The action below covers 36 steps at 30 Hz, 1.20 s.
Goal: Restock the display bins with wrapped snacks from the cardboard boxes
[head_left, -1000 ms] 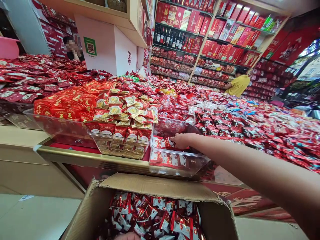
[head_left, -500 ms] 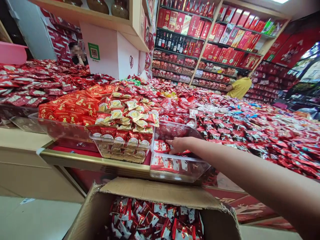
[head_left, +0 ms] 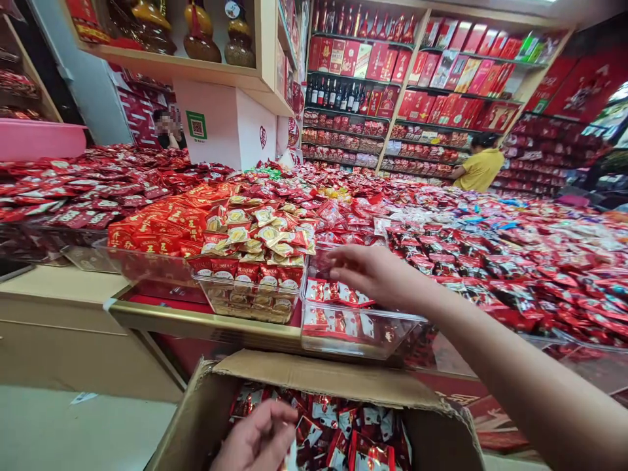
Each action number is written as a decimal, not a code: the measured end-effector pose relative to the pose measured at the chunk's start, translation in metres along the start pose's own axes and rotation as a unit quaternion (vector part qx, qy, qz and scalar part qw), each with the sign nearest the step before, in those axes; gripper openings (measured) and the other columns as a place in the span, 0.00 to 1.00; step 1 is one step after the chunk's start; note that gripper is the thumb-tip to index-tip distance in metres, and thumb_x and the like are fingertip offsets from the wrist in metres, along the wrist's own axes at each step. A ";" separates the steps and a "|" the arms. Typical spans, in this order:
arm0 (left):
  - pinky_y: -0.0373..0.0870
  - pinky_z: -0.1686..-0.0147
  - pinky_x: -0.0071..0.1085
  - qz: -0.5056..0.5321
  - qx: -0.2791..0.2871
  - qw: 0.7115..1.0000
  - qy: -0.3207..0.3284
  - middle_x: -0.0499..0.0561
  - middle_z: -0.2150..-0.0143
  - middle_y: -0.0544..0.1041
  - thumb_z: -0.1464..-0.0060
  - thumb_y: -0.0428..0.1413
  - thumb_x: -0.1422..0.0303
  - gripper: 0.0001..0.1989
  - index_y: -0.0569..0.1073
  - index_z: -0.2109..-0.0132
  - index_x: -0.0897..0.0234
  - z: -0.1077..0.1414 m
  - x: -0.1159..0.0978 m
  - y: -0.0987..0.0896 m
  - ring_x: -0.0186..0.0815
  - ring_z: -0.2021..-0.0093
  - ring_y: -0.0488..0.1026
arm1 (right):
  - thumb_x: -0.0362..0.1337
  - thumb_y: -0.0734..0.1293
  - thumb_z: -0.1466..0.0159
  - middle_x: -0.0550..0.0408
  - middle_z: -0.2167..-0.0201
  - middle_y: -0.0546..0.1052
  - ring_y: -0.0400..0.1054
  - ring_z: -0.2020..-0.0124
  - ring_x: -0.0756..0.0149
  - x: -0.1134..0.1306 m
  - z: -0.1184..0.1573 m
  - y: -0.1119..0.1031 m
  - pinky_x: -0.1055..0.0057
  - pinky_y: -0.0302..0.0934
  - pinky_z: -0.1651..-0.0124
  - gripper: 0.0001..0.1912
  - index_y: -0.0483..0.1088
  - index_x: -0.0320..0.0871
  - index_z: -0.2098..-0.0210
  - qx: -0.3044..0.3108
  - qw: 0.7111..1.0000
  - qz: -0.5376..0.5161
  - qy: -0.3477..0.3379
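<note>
My right hand (head_left: 360, 275) reaches over a clear plastic bin (head_left: 358, 350) on the counter. Its fingers are loosely curved and apart, and nothing shows in them. Just beneath it, red and white candy packets (head_left: 321, 291) lie in a row inside the bin. My left hand (head_left: 258, 438) is at the near left of an open cardboard box (head_left: 314, 376), fingers curled. A white bit of wrapper (head_left: 290, 456) shows under its thumb, partly hidden. Many loose red and white packets (head_left: 338, 425) fill the box below.
Left of the bin stands a clear container of durian packets (head_left: 248, 275), beside orange-red packets (head_left: 161, 226). Heaps of wrapped sweets (head_left: 471, 255) spread across the counter behind. A white pillar (head_left: 210, 124) rises at the back. A person in a yellow top (head_left: 479, 167) stands far right.
My right hand has lifted a little from the packets in the bin. My left hand has come into view over the cardboard box. The view has shifted slightly left.
</note>
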<state>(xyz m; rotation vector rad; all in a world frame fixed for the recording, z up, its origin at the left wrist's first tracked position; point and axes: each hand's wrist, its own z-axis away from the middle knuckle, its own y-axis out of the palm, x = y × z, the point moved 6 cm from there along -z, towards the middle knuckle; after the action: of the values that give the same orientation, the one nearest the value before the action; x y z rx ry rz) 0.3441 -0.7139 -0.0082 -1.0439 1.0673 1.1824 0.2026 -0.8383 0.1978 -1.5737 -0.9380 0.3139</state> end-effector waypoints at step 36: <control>0.67 0.67 0.28 0.237 0.058 0.969 -0.031 0.49 0.65 0.76 0.53 0.56 0.69 0.25 0.59 0.48 0.59 0.002 -0.067 0.071 0.32 0.68 0.72 | 0.34 0.57 0.40 0.48 0.55 0.68 0.65 0.57 0.64 -0.004 0.164 0.114 0.68 0.62 0.56 0.18 0.60 0.47 0.50 -0.285 0.867 -0.373 0.166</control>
<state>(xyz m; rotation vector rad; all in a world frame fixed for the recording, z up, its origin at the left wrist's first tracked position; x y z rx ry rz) 0.2692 -0.7180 0.0543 -0.6712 1.3644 1.4984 0.1350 -0.7209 0.0515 -1.5633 -1.3456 -0.8276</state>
